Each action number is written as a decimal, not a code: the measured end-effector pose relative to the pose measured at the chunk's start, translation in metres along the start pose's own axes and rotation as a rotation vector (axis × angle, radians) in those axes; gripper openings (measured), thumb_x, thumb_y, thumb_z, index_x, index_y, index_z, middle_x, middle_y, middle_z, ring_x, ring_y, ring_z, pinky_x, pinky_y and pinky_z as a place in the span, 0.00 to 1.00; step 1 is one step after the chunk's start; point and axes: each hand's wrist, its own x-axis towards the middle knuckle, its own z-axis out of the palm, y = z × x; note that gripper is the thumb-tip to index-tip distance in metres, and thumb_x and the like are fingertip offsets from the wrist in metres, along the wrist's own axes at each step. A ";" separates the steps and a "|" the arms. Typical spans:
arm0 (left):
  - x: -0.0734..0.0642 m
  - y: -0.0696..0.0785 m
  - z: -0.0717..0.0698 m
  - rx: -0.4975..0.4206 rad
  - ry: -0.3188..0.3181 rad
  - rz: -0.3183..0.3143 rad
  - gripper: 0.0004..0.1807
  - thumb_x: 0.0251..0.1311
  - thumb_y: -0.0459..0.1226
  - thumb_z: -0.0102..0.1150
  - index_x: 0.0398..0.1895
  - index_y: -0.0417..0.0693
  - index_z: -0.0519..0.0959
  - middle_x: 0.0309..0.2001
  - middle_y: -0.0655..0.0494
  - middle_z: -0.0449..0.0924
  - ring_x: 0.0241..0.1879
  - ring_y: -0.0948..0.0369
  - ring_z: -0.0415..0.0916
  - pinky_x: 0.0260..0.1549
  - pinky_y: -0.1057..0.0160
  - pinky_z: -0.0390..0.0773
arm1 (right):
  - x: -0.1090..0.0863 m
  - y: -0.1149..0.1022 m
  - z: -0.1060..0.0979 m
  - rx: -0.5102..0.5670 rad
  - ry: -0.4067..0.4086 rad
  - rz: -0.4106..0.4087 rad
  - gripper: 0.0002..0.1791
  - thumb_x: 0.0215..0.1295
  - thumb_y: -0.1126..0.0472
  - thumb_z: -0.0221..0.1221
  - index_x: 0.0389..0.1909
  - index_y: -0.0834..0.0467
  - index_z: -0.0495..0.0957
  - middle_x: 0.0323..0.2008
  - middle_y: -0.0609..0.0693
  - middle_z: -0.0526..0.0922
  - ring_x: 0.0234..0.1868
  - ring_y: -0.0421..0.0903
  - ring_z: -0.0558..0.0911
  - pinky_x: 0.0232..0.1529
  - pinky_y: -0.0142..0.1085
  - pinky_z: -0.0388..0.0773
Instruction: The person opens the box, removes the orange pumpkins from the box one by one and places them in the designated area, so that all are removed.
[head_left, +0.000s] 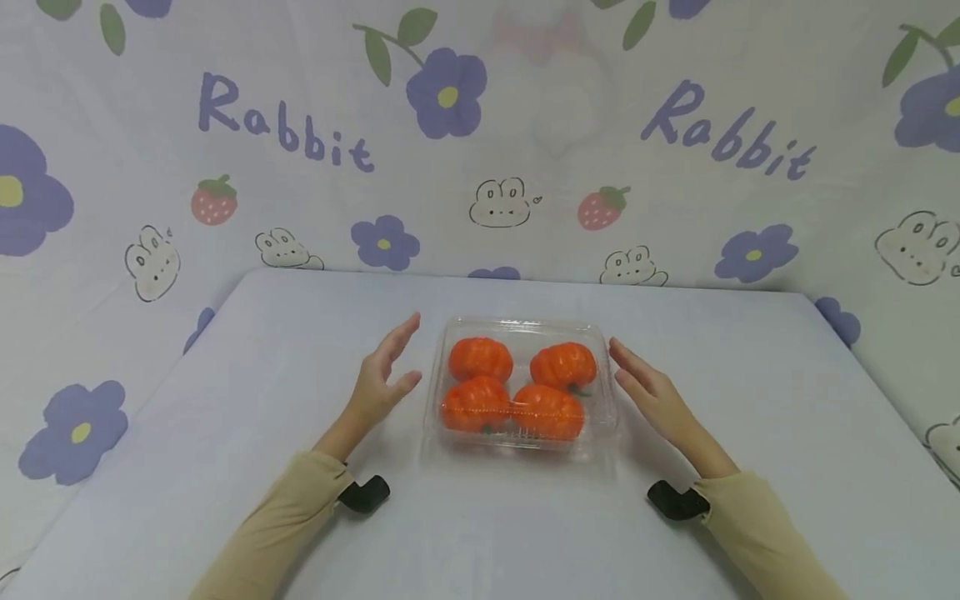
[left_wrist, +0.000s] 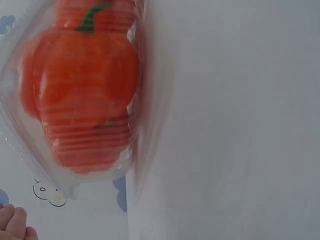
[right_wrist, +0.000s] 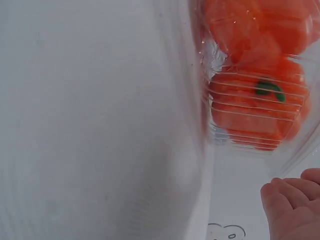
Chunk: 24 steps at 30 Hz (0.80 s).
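Note:
A clear plastic clamshell box (head_left: pixel 521 332) stands on the white table, its lid down over several small orange pumpkins (head_left: pixel 547 412) with green stems. To the left of the box my left hand (head_left: pixel 380 383) is held with its fingers extended, a gap between it and the box wall. On the other side my right hand (head_left: pixel 654 400) reaches toward the right wall with straight fingers, its tips very close to the plastic; whether they touch I cannot tell. Both hands hold nothing. The right wrist view shows the right fingertips (right_wrist: pixel 287 192) near the box's corner.
A white cloth covers the table (head_left: pixel 487 533). Behind it hangs a fabric backdrop (head_left: pixel 300 200) printed with purple flowers, rabbits and strawberries. Black wrist devices (head_left: pixel 678 500) show at both beige sleeves (head_left: pixel 757 525).

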 end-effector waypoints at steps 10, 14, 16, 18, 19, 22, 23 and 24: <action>-0.018 -0.010 0.006 -0.144 -0.037 -0.066 0.46 0.55 0.53 0.55 0.62 0.25 0.52 0.63 0.34 0.52 0.64 0.47 0.48 0.59 0.43 0.44 | -0.014 -0.006 0.005 0.109 0.008 -0.090 0.27 0.64 0.72 0.47 0.63 0.72 0.52 0.61 0.70 0.56 0.61 0.56 0.59 0.54 0.21 0.59; -0.024 -0.005 0.012 -0.065 -0.087 -0.069 0.44 0.51 0.45 0.61 0.64 0.29 0.52 0.65 0.37 0.50 0.64 0.46 0.45 0.57 0.39 0.44 | -0.021 -0.007 0.009 0.172 -0.004 -0.161 0.29 0.62 0.74 0.48 0.62 0.75 0.49 0.61 0.74 0.51 0.63 0.42 0.57 0.56 0.22 0.57; -0.027 -0.004 0.015 -0.029 -0.107 -0.079 0.46 0.48 0.42 0.64 0.65 0.32 0.50 0.66 0.40 0.48 0.65 0.45 0.43 0.57 0.38 0.44 | -0.024 -0.007 0.011 0.217 -0.018 -0.213 0.30 0.62 0.74 0.49 0.62 0.77 0.47 0.61 0.75 0.47 0.64 0.38 0.54 0.58 0.23 0.55; -0.030 -0.003 0.017 -0.011 -0.121 -0.087 0.49 0.45 0.42 0.66 0.66 0.34 0.48 0.67 0.41 0.46 0.65 0.45 0.41 0.56 0.37 0.44 | -0.028 -0.008 0.014 0.250 -0.043 -0.267 0.31 0.63 0.72 0.49 0.61 0.78 0.45 0.62 0.73 0.44 0.65 0.40 0.50 0.59 0.24 0.53; -0.032 -0.003 0.018 -0.004 -0.123 -0.091 0.51 0.45 0.44 0.66 0.67 0.35 0.47 0.67 0.42 0.45 0.65 0.46 0.40 0.57 0.37 0.44 | -0.029 -0.008 0.015 0.255 -0.057 -0.289 0.32 0.64 0.70 0.50 0.62 0.78 0.44 0.63 0.71 0.42 0.66 0.41 0.48 0.60 0.25 0.51; -0.037 -0.003 0.022 0.011 -0.118 -0.093 0.54 0.45 0.54 0.64 0.67 0.36 0.46 0.68 0.43 0.43 0.66 0.48 0.39 0.57 0.38 0.43 | -0.033 -0.007 0.017 0.247 -0.096 -0.331 0.37 0.66 0.62 0.50 0.63 0.76 0.40 0.67 0.63 0.38 0.67 0.44 0.42 0.61 0.25 0.48; -0.039 -0.004 0.023 0.020 -0.117 -0.094 0.55 0.44 0.56 0.62 0.67 0.36 0.46 0.68 0.43 0.43 0.66 0.50 0.38 0.57 0.39 0.43 | -0.034 -0.007 0.017 0.245 -0.108 -0.338 0.38 0.66 0.59 0.50 0.64 0.75 0.39 0.67 0.61 0.37 0.67 0.45 0.41 0.61 0.25 0.47; -0.041 -0.004 0.024 0.027 -0.113 -0.090 0.56 0.44 0.57 0.63 0.67 0.36 0.46 0.68 0.42 0.43 0.66 0.50 0.38 0.58 0.39 0.43 | -0.036 -0.006 0.017 0.244 -0.119 -0.342 0.40 0.66 0.57 0.50 0.64 0.74 0.38 0.68 0.60 0.36 0.67 0.46 0.39 0.61 0.25 0.46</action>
